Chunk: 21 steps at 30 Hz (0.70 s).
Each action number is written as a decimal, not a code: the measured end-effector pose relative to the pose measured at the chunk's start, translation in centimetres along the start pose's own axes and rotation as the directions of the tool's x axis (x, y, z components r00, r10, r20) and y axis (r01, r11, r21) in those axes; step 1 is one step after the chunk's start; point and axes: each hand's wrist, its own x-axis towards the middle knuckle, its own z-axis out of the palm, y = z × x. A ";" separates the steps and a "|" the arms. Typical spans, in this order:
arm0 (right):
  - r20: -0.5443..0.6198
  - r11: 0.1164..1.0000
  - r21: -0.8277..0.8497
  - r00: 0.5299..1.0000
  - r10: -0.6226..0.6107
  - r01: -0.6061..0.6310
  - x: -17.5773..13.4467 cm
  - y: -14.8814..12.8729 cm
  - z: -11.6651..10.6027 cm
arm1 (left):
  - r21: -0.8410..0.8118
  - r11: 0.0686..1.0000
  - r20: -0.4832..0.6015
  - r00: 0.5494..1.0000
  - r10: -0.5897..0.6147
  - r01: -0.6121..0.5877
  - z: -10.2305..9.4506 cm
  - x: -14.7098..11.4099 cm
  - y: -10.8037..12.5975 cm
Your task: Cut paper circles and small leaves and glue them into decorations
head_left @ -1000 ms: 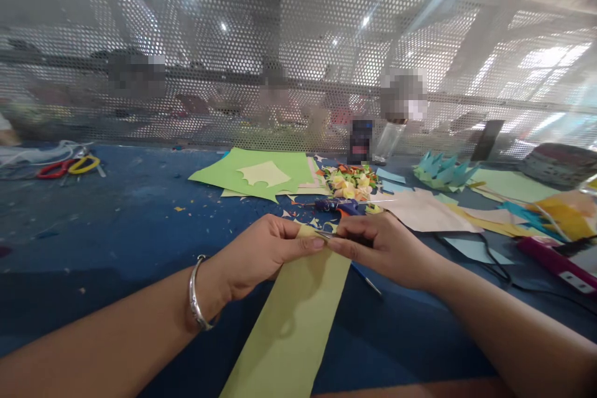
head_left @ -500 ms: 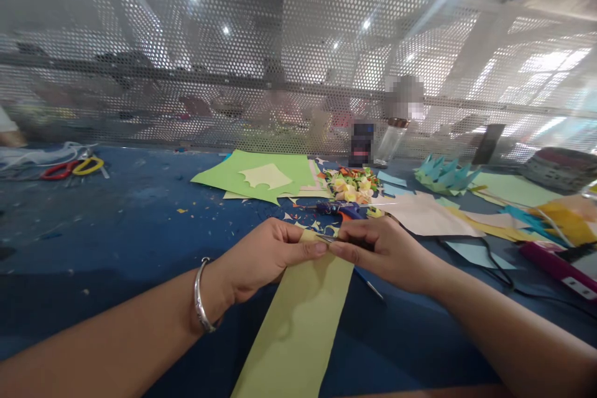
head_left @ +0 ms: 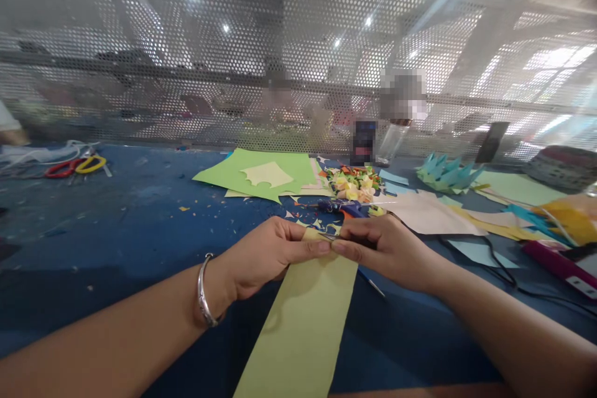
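Observation:
A long pale yellow-green paper strip (head_left: 303, 329) runs from my fingers down past the lower edge of the view. My left hand (head_left: 280, 252) pinches its far end between thumb and fingers. In my right hand (head_left: 380, 249) is a pair of scissors (head_left: 329, 237), with thin metal blades lying at the strip's far edge and the handles mostly hidden by my fingers. Both thumbs almost meet over the paper. Just beyond lie small paper scraps (head_left: 321, 224) and a blue glue gun (head_left: 347, 207). A slim blue metal-tipped tool (head_left: 373, 284) rests beside the strip.
Green paper sheets (head_left: 219, 173) and a pile of folded paper flowers (head_left: 352, 183) lie further back. Red- and yellow-handled scissors (head_left: 77, 165) are at left. A blue spiky paper piece (head_left: 448, 172), a magenta power strip (head_left: 559, 267) and a black cable (head_left: 501, 273) are at right.
The view has shifted slightly. My hands stay together at the strip's far end, with the paper and scissors held much as before.

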 end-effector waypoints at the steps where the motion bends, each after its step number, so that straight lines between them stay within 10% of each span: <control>1: 0.000 1.000 0.000 1.000 0.003 -0.003 0.0 0.0 0.0 | 0.003 1.000 0.000 1.000 -0.001 0.001 0.0 0.0 0.0; 21: 0.029 1.000 -0.024 1.000 0.007 -0.006 -0.1 -0.3 -0.1 | 0.078 0.996 0.023 0.999 -0.037 0.035 -0.2 -0.2 0.4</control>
